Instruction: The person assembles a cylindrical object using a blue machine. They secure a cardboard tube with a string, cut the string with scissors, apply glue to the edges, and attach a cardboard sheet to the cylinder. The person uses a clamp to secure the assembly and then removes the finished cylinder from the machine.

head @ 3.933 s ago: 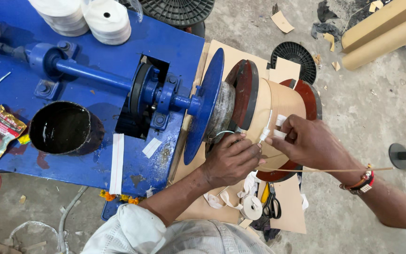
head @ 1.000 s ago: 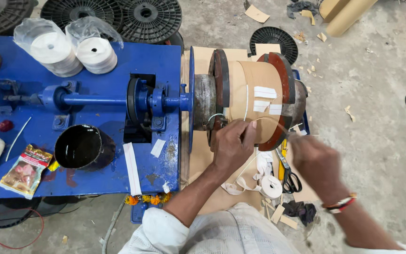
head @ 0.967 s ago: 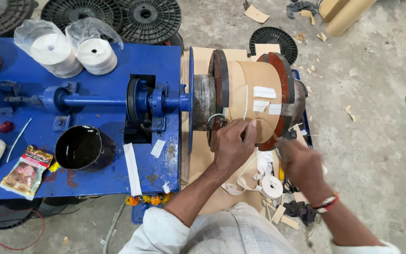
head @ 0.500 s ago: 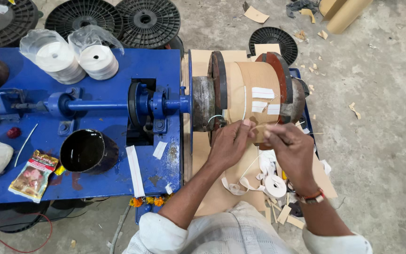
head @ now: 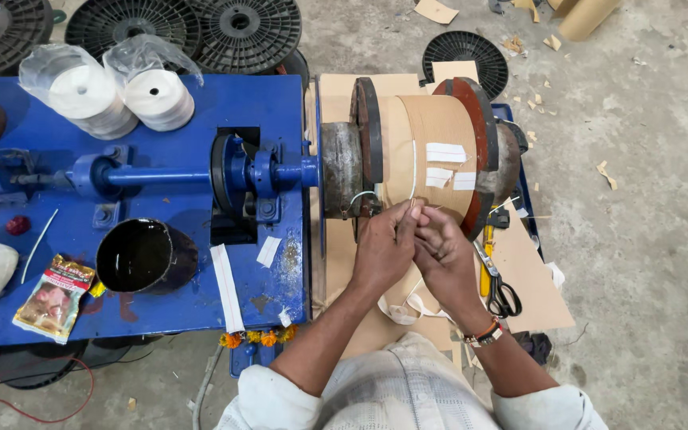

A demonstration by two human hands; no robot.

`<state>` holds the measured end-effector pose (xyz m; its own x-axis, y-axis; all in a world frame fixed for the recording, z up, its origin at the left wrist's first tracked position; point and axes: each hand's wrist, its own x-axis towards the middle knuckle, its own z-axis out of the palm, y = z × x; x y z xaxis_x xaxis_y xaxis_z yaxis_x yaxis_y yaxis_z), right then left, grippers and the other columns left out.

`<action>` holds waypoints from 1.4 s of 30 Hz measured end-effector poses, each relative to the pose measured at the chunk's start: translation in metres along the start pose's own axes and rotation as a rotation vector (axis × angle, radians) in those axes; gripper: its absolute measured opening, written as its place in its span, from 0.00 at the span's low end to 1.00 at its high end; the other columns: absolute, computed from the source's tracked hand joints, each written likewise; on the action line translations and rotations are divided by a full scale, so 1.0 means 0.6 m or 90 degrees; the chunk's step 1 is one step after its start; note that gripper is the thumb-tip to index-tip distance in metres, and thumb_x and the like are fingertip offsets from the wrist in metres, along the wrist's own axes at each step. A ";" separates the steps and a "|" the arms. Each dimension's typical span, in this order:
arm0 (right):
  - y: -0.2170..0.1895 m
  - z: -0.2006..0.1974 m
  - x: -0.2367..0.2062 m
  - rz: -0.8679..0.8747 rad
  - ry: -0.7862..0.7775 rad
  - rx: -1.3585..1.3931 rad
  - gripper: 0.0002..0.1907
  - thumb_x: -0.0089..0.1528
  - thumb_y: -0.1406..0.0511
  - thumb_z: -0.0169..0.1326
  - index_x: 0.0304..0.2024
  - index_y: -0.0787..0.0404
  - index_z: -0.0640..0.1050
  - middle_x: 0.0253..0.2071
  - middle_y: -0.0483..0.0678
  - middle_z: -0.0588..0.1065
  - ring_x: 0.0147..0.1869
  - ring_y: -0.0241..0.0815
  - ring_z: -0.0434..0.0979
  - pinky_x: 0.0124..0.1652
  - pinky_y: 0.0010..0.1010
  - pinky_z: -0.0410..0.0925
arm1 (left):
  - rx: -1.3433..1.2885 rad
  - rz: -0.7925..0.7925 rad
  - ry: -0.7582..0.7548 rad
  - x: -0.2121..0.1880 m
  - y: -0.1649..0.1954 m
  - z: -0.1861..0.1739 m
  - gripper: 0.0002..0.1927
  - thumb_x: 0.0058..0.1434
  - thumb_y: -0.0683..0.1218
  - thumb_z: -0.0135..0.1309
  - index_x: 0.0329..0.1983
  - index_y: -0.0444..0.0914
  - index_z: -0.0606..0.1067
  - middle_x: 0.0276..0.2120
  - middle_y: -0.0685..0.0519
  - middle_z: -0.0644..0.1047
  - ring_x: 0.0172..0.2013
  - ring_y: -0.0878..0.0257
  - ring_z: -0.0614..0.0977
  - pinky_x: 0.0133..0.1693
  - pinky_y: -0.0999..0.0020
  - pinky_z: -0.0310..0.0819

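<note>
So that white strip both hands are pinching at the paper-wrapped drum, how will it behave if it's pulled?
The white strip looks thin and lies flat over the drum, so it is probably floppy and very light. The left hand and right hand pinch it with fingertips alone, suggesting little resistance. It may slip or tear if tugged hard.

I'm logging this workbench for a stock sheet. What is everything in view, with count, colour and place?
Coil former: one, brown paper wrap, red flanges, on the machine shaft.
White tape patches: three, on the wrap.
White strip: one, running down the wrap to the fingers.
Winding machine: one, blue, left.
Tape rolls: two, white, bagged, back left.
Tin: one, black, front of bench.
Packet: one, printed, front left.
Scissors: one, black handles, right.
Spools: several, black, on the floor.
Left hand, right hand: pinching together below the former.
</note>
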<state>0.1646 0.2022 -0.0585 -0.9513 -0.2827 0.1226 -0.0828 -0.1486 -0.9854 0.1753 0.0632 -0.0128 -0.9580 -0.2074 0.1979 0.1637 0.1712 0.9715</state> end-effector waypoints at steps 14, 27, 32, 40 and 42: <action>-0.006 -0.045 -0.033 -0.111 0.028 -0.259 0.27 0.64 0.72 0.58 0.64 0.67 0.66 0.44 0.50 0.82 0.47 0.35 0.84 0.47 0.25 0.77 | 0.215 0.173 0.143 -0.026 0.013 0.014 0.07 0.72 0.41 0.53 0.50 0.33 0.76 0.44 0.48 0.80 0.42 0.55 0.84 0.44 0.65 0.79; 0.149 -0.336 -0.141 0.214 0.243 -0.828 0.17 0.59 0.67 0.59 0.51 0.57 0.81 0.46 0.56 0.80 0.47 0.56 0.81 0.47 0.44 0.74 | 0.641 0.435 0.144 -0.009 -0.017 -0.031 0.10 0.70 0.44 0.62 0.53 0.41 0.82 0.52 0.57 0.78 0.56 0.56 0.75 0.66 0.48 0.61; 0.158 -0.321 -0.123 0.304 0.146 -0.857 0.27 0.55 0.65 0.63 0.57 0.59 0.74 0.50 0.59 0.76 0.53 0.63 0.76 0.49 0.51 0.70 | 0.641 0.440 0.133 -0.003 0.001 -0.043 0.11 0.67 0.42 0.61 0.52 0.40 0.82 0.52 0.56 0.79 0.55 0.55 0.76 0.63 0.50 0.65; 0.159 -0.321 -0.099 0.334 0.015 -0.879 0.33 0.58 0.67 0.57 0.65 0.64 0.63 0.45 0.65 0.77 0.50 0.63 0.78 0.50 0.51 0.71 | 0.504 0.438 0.043 0.052 0.068 -0.052 0.10 0.65 0.40 0.60 0.49 0.37 0.81 0.46 0.52 0.80 0.49 0.54 0.78 0.57 0.55 0.69; 0.158 -0.334 -0.099 0.391 -0.029 -0.900 0.34 0.56 0.64 0.59 0.63 0.64 0.63 0.45 0.63 0.78 0.50 0.62 0.79 0.49 0.50 0.72 | 0.460 0.423 -0.019 0.098 0.073 -0.050 0.10 0.63 0.38 0.59 0.48 0.37 0.81 0.45 0.50 0.80 0.50 0.52 0.78 0.56 0.56 0.71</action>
<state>0.1539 0.3946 -0.1826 -0.9356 0.0054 -0.3529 0.0752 0.9800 -0.1844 0.1329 0.0297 0.0453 -0.7302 0.1674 0.6624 0.4977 0.7946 0.3479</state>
